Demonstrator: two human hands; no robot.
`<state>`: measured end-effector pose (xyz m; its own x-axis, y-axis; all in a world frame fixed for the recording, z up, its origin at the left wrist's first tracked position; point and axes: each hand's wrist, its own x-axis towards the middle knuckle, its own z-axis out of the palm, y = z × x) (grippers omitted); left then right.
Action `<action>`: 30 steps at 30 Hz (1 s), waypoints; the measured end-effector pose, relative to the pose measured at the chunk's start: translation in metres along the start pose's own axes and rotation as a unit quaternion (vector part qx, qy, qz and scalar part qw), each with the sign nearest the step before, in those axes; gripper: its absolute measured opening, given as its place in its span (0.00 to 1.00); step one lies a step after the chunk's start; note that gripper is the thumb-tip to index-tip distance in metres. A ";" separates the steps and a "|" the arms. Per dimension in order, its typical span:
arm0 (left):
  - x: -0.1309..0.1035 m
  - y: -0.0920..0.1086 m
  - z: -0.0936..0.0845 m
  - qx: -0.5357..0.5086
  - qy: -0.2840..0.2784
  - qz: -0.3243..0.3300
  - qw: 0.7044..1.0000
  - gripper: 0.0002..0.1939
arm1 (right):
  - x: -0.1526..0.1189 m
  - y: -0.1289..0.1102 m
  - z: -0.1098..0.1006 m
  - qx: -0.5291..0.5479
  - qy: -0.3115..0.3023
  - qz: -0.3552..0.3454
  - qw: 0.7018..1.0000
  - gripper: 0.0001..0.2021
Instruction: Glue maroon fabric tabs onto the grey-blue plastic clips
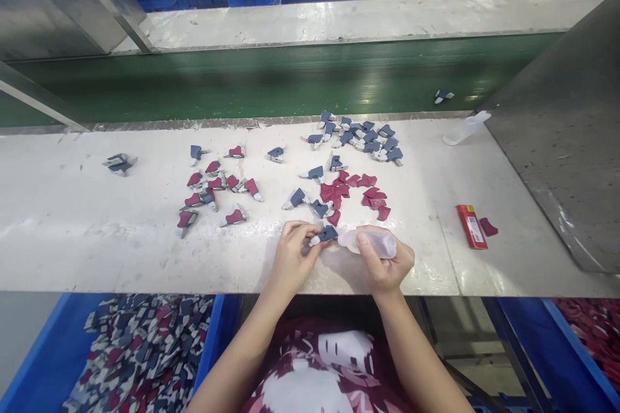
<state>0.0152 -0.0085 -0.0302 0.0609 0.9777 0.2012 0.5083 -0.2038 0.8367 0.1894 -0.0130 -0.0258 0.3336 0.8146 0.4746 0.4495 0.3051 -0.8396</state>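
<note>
My left hand [295,251] pinches a dark blue and grey plastic part [325,234] just above the table's front edge. My right hand [390,264] is wrapped round a translucent squeeze bottle [375,243], its tip pointing left at the blue part. Behind my hands lie several loose maroon pieces [334,192], with several blue and grey parts [371,137] further back. To the left is a group of grey parts with maroon pieces on them [216,184]. Whether any liquid leaves the bottle is too small to tell.
A green conveyor belt [271,77] runs behind the white table [121,226]. On the right are a red box [471,227], another bottle [465,129] and a metal panel [566,135]. Below the front edge stand blue bins, one full of assembled parts [150,348], another holding maroon pieces [593,329].
</note>
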 end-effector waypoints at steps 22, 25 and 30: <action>0.000 -0.005 -0.003 -0.024 0.007 -0.028 0.999 0.07 | 0.060 0.069 -0.069 -0.102 0.125 0.194 0.968 0.34; 0.000 -0.005 -0.004 -0.044 0.003 -0.054 0.998 0.07 | 0.053 0.060 -0.065 -0.204 0.200 0.086 0.955 0.35; 0.002 -0.003 -0.005 -0.054 0.004 -0.070 0.996 0.08 | 0.044 0.035 -0.049 -0.270 0.068 -0.066 0.958 0.08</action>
<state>0.0098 -0.0064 -0.0303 -0.0116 0.9964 0.0834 0.4152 -0.0711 0.9070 0.2601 0.0096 -0.0212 0.3327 0.7032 0.6284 0.8465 0.0709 -0.5276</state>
